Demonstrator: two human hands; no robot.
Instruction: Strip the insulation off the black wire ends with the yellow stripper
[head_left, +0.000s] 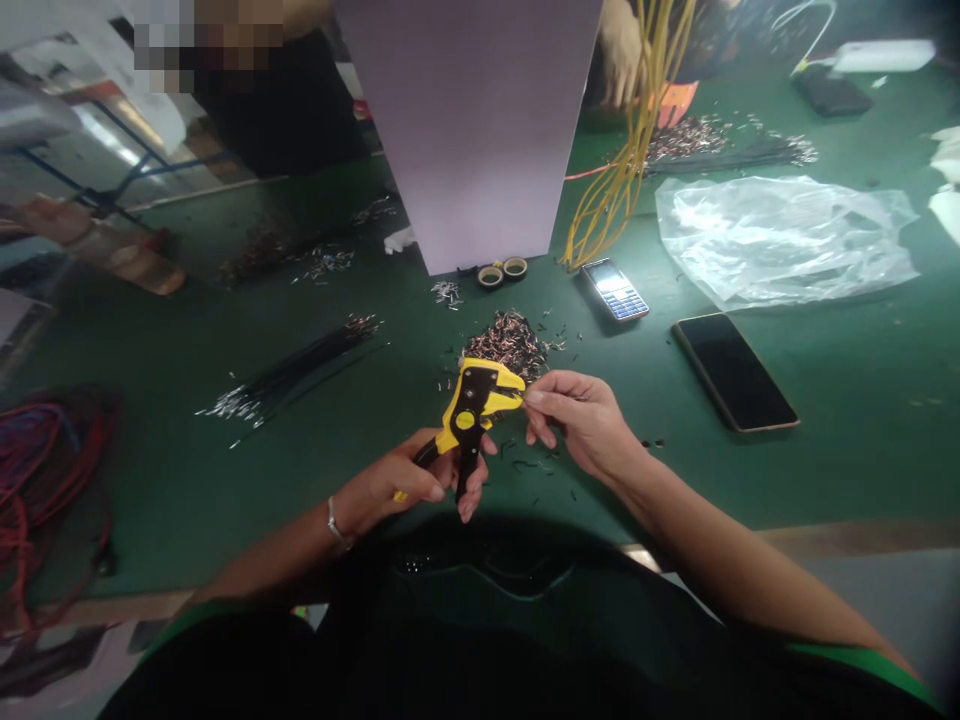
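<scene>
The left hand (405, 478) grips the handles (469, 468) of a wire stripper (471, 400), near centre, before scrap (511, 338). The right hand (581, 415) pinches at its tip; anything held is indistinct. Tool presumably stiff, light; handles offer the best hold.

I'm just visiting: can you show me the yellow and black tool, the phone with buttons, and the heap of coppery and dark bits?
Yellow and black tool (466, 421): head view, on its round yellow disc.
Phone with buttons (616, 290): head view, mid-front.
Heap of bits (510, 338): head view, around its middle.
</scene>
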